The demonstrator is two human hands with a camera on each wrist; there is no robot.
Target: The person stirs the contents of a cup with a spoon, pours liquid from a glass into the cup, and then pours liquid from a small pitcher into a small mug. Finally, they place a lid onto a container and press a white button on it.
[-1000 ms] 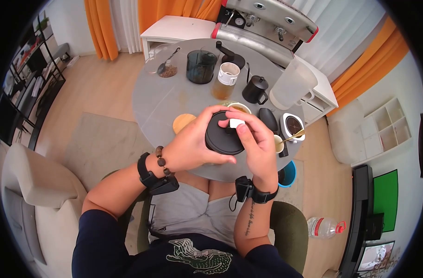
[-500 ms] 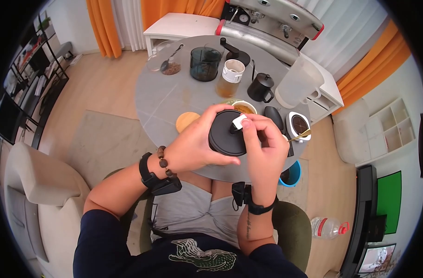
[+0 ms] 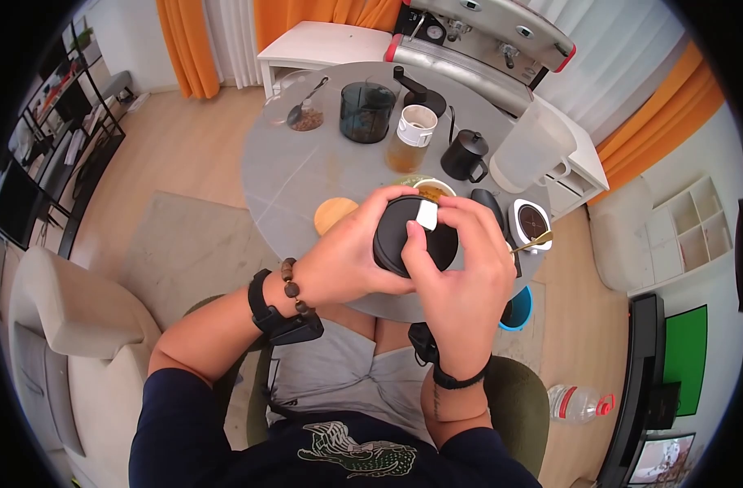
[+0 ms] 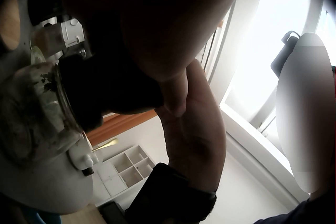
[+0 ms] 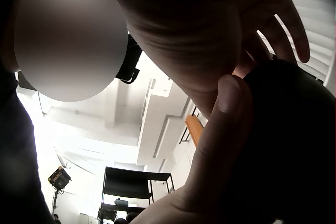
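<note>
Between both hands is a round black hand grinder (image 3: 394,237) with a white crank knob (image 3: 427,215) on its top. In the left wrist view, a clear glass jar (image 4: 37,113) with dark bits clinging inside shows below the black body. My left hand (image 3: 351,252) curls round the grinder's side, thumb toward me. My right hand (image 3: 466,285) comes over from the right and pinches the white knob with thumb and fingers. The grinder's dark bulk (image 5: 294,145) fills the right side of the right wrist view.
Beyond the grinder on the round grey table stand a bowl (image 3: 436,189), a glass with a white top (image 3: 412,138), a black kettle (image 3: 466,154), a dark canister (image 3: 367,114) and a clear pitcher (image 3: 530,150). A wooden disc (image 3: 335,217) lies left; a white scale-like device (image 3: 531,225) sits right.
The knob has shifted slightly round the grinder's top, with my right hand moving along and its thumb swinging to the left. The left hand keeps its hold. The whole view has slid a little.
</note>
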